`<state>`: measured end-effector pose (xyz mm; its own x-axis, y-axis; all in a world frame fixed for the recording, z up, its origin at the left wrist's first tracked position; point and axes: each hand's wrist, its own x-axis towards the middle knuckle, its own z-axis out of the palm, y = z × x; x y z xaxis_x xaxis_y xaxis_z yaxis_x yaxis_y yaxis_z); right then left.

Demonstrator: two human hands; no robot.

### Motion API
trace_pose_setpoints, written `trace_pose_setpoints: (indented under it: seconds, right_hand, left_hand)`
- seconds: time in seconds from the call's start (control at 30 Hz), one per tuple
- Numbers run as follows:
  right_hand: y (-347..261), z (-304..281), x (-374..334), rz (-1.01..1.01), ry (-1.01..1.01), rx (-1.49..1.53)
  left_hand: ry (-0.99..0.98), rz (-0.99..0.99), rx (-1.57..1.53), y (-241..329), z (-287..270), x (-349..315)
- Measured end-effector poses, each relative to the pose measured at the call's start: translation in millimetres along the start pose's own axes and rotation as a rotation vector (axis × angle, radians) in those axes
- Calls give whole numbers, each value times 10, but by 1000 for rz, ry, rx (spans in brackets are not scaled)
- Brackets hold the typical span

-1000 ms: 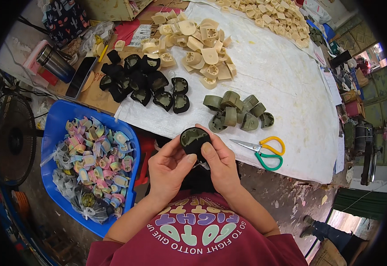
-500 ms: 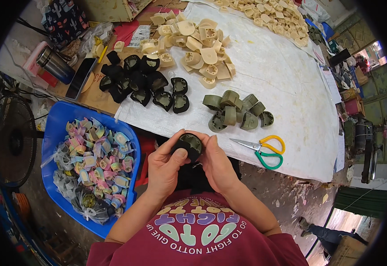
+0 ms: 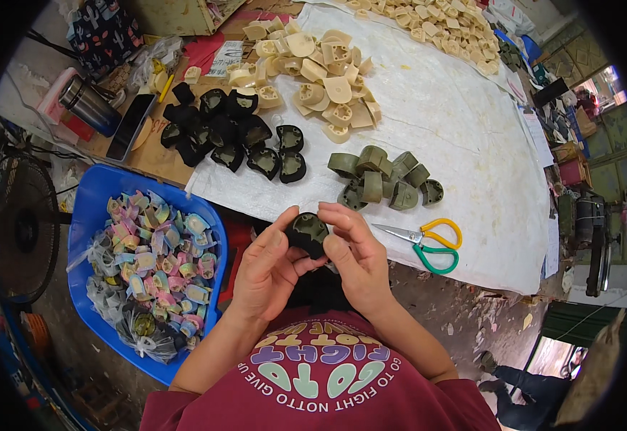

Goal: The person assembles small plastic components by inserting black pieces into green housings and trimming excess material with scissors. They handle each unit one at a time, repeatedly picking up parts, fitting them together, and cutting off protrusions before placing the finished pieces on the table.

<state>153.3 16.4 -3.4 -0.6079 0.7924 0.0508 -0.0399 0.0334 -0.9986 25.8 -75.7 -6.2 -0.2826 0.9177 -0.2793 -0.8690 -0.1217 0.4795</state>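
Observation:
Between both hands, over the table's near edge, is a shoe heel (image 3: 309,231) with an olive-green hollow face turned up and black covering round its sides. My left hand (image 3: 261,269) grips its left side and underside with curled fingers. On the right side, the thumb and fingers of my right hand (image 3: 356,251) close on the same heel. Beyond them lies a small group of bare olive-green heels (image 3: 373,185). Several black-covered heels (image 3: 228,133) are heaped to the left. Scissors (image 3: 428,241) with one yellow and one green handle rest right of my hands.
A white sheet (image 3: 457,144) covers the table, with beige heels (image 3: 338,90) piled at the back. At the left, a blue tub (image 3: 216,316) holds pastel pieces and plastic bags. A fan (image 3: 15,223), a flask (image 3: 87,100) and a phone (image 3: 131,127) are also leftward. Another person's legs (image 3: 532,395) show lower right.
The heel has turned and tilted in my hands, showing more of its black side. Both hands have shifted their grip. At lower right, the other person's legs have moved.

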Motion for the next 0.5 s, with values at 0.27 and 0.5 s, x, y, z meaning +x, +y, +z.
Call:
trace_pose_setpoints:
  seconds: [0.27,0.5]
  right_hand:
    - [-159,-90,0,-393,-83,-477]
    - [-201,-127,-168,-114,50,-296]
  left_hand:
    - [-159,-163,5,71,-88,-15]
    - [-164,328,733,-8,-48,-62]
